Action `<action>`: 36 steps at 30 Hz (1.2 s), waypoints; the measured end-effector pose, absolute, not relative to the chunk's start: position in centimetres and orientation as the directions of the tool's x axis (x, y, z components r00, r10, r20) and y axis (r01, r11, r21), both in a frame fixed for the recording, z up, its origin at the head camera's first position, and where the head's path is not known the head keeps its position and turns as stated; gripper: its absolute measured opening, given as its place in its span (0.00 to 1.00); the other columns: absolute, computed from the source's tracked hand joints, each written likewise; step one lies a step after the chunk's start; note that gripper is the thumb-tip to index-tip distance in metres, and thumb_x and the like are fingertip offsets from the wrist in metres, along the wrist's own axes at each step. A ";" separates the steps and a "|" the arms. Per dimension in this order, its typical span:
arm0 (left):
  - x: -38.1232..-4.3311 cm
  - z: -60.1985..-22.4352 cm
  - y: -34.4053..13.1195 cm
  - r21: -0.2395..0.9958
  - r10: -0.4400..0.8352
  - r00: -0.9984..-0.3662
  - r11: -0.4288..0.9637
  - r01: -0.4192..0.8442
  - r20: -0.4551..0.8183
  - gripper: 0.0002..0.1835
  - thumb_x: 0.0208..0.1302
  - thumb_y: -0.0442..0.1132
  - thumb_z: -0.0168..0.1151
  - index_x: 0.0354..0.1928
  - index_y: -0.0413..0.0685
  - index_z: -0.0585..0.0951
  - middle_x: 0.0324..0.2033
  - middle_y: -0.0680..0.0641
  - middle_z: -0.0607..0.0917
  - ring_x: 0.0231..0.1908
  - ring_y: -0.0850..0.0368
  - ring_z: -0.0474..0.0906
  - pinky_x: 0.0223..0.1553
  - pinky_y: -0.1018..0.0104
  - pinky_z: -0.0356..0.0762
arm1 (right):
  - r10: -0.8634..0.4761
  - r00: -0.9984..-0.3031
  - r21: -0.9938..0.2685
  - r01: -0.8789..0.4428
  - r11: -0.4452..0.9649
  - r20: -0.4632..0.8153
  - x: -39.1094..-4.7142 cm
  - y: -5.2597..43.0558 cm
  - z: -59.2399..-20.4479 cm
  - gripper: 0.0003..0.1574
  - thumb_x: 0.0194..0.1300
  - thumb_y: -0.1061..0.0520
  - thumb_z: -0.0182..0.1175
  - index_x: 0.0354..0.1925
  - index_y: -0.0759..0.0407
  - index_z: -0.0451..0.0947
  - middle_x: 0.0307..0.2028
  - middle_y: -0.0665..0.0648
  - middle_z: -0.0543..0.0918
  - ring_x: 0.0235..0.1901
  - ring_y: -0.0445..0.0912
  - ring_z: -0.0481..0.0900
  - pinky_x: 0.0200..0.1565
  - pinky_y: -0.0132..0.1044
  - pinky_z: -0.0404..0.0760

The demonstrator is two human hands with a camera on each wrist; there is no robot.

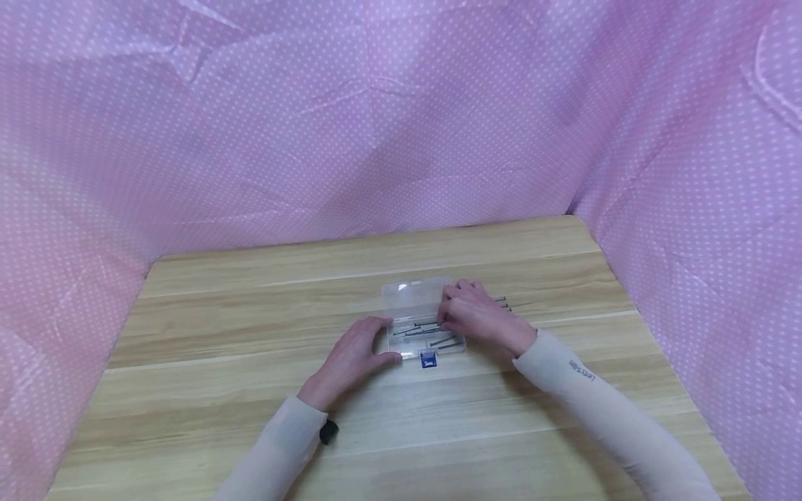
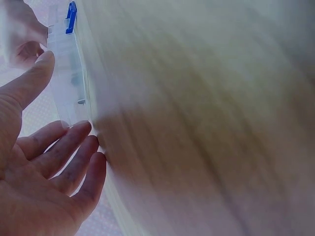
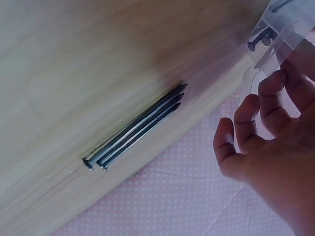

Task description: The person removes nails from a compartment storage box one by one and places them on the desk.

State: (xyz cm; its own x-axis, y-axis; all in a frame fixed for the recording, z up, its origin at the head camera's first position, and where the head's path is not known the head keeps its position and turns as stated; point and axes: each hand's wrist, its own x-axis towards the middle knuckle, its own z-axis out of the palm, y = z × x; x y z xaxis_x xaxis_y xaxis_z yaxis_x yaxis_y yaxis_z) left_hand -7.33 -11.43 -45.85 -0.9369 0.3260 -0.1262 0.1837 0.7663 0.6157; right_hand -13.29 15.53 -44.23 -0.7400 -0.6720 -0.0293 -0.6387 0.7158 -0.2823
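Left hand (image 1: pixel 353 353) loosely spread, bracing clear box (image 1: pixel 410 345) at its left; right hand (image 1: pixel 477 311) bent over its right side, grip hidden. Nails inside (image 1: pixel 407 331), three nails (image 3: pixel 141 129) lying right: seemingly mid-handling; next calls for fingertip precision.

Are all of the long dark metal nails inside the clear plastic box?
No, three long dark metal nails lie side by side on the pale wooden table, outside the clear plastic box.
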 end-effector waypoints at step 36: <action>-7.5 -45.8 -11.2 0.586 0.309 -0.940 0.792 0.172 -0.142 0.39 0.57 0.52 0.79 0.67 0.43 0.77 0.63 0.42 0.80 0.65 0.44 0.74 0.69 0.47 0.71 | -0.681 -0.728 -0.391 -0.650 0.651 0.076 -13.2 18.1 -43.6 0.07 0.62 0.57 0.74 0.39 0.53 0.88 0.39 0.47 0.78 0.43 0.45 0.74 0.50 0.44 0.77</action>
State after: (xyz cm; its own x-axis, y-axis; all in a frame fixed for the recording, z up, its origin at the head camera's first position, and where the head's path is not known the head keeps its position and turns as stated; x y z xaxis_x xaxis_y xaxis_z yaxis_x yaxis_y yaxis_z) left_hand -7.48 -11.20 -45.78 -0.9403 0.3091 -0.1422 0.1717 0.7917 0.5863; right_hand -13.21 18.14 -43.62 -0.7279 -0.6815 0.0760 -0.6504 0.6510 -0.3913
